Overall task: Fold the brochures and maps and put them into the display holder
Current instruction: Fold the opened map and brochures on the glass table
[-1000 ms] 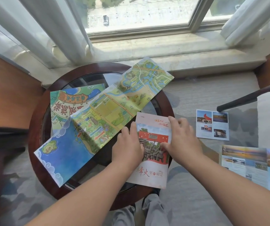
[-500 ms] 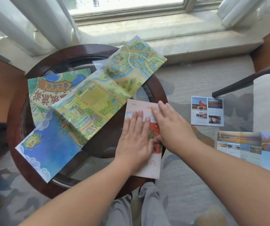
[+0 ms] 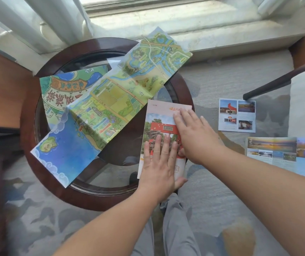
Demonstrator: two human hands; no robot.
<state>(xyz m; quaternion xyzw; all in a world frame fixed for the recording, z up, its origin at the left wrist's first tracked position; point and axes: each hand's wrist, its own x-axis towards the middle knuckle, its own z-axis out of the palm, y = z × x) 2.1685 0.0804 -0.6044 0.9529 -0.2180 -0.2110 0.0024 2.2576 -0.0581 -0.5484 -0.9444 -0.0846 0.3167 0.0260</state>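
Observation:
A folded brochure (image 3: 159, 115) with a red building on its cover lies at the right edge of the round glass table (image 3: 85, 197). My left hand (image 3: 160, 164) presses flat on its lower half, fingers spread. My right hand (image 3: 194, 133) lies flat across its upper right part. A long unfolded colourful map (image 3: 111, 100) stretches diagonally over the table, overlapping a second map (image 3: 63, 87) with large red characters at the left. No display holder is in view.
On the carpet at the right lie a small photo brochure (image 3: 237, 115) and a wider unfolded landscape brochure (image 3: 284, 154). A dark chair arm (image 3: 277, 82) crosses above them. Wooden furniture (image 3: 2, 89) stands at the left, with the window sill (image 3: 185, 24) and curtains behind the table.
Both hands slid over the red brochure: the left moved down to its lower half, the right shifted up and right. The camera tilted down, closer to the table.

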